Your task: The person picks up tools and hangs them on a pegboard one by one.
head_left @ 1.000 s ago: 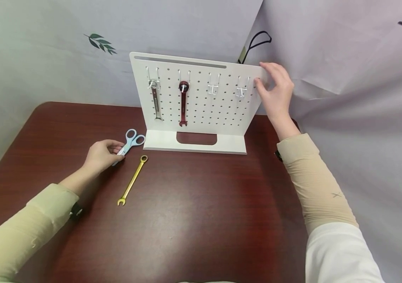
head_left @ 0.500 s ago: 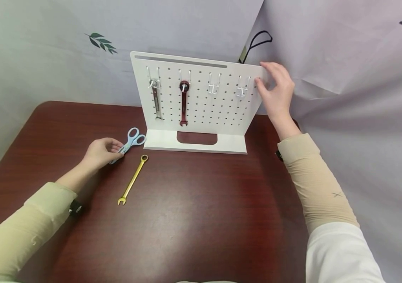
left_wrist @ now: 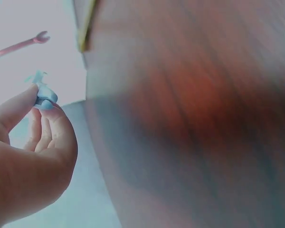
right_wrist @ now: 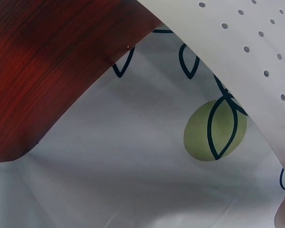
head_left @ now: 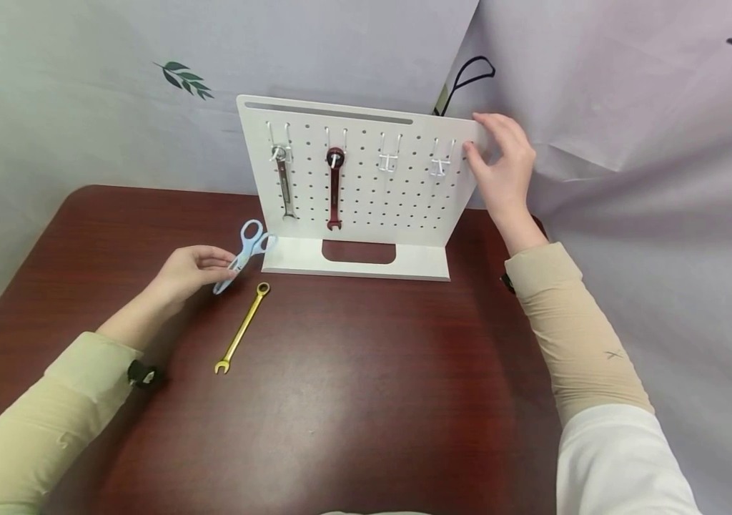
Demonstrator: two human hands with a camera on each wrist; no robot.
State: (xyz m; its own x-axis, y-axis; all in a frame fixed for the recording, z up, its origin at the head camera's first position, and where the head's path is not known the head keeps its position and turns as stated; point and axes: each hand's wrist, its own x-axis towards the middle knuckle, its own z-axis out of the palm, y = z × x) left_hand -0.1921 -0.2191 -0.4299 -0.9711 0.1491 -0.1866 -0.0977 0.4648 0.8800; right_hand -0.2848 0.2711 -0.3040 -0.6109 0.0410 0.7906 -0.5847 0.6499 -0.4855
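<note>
My left hand (head_left: 192, 272) pinches a pair of light blue scissors (head_left: 247, 252) near the blades, with the two handle loops pointing up and to the right. In the left wrist view, thumb and fingertips close on the scissors (left_wrist: 46, 97), seen end-on. My right hand (head_left: 506, 161) grips the upper right edge of a white pegboard stand (head_left: 353, 214), thumb on the front. On the board hang a silver wrench (head_left: 285, 187) and a dark red wrench (head_left: 334, 189), each from a hook. Right of them are two bare wire hooks (head_left: 389, 162). Only a bit of the right hand shows in the right wrist view.
A yellow wrench (head_left: 241, 329) lies on the dark red-brown table (head_left: 353, 372), in front of the stand's left corner and beside the left hand. A pale curtain (head_left: 115, 129) with leaf prints rises behind the table and along its right side.
The left hand has lifted the scissors and shifted them slightly up and right; their loops now overlap the stand's left edge. The right hand and the board have stayed put.
</note>
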